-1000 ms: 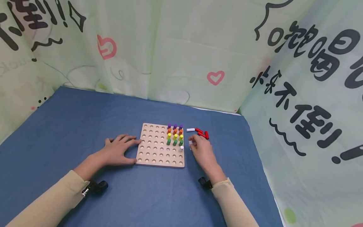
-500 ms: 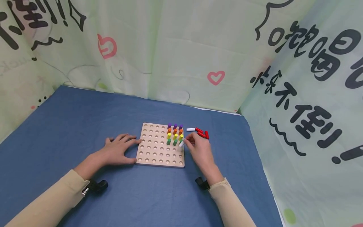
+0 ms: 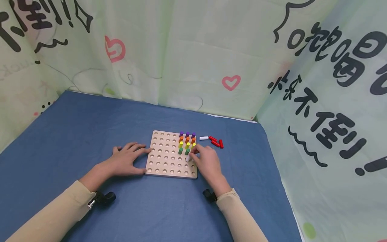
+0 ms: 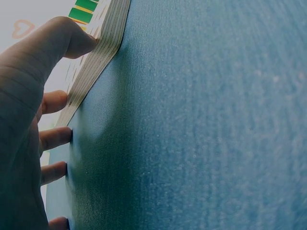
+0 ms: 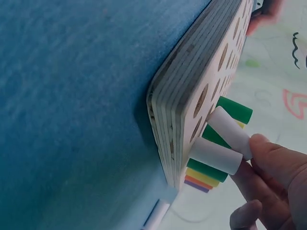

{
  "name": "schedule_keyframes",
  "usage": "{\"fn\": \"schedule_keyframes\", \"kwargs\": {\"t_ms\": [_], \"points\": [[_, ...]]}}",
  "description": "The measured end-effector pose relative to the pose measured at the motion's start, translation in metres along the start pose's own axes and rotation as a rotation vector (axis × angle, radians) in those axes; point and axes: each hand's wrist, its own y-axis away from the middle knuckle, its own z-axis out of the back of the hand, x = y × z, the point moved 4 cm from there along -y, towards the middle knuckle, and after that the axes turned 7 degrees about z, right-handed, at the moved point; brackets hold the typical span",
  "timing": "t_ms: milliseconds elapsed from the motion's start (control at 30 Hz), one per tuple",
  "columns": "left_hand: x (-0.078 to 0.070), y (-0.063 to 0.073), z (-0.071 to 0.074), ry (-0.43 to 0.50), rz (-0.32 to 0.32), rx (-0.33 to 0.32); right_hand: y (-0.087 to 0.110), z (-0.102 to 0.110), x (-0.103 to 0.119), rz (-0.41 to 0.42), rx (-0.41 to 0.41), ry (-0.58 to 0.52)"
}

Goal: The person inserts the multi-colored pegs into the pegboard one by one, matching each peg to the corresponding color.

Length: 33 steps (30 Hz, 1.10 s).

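A wooden pegboard [image 3: 164,158] with rows of round holes lies on the blue cloth. Purple, orange, yellow and green pegs [image 3: 180,151] stand in it at the back right. My right hand [image 3: 208,163] pinches a white peg [image 5: 230,129] between thumb and fingers, tilted, its lower end right at a hole. Beside it, another white peg [image 5: 216,155] stands in the board; in the head view the hand covers it. My left hand [image 3: 127,159] is spread at the board's left side, thumb and index fingertip touching the edge, the other fingertips on the cloth.
Right of the board lie a loose white peg [image 3: 204,138] and several red pegs [image 3: 215,143]. A blue cloth [image 3: 121,117] covers the table. Printed curtains [image 3: 193,57] hang behind it and on both sides.
My right hand has picked up a white peg from the cloth right of the board and carried it left over the board, beside the standing white peg. The left hand stays put.
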Motion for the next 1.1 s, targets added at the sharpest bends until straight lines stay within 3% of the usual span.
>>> {"fn": "schedule_keyframes", "kwargs": {"t_ms": [300, 667, 967, 1100], "points": [[0.0, 0.001, 0.001, 0.005, -0.005, -0.005, -0.002, -0.004, 0.001, 0.013, 0.014, 0.018], [0.0, 0.001, 0.0, 0.001, 0.001, -0.009, 0.0, -0.002, 0.003, 0.109, 0.039, 0.014], [0.0, 0.002, 0.001, 0.007, -0.001, 0.002, -0.016, 0.012, -0.008, 0.08, -0.011, -0.023], [-0.001, 0.001, 0.002, 0.007, -0.002, 0.007, -0.025, 0.018, -0.022, 0.063, -0.037, 0.016]]}}
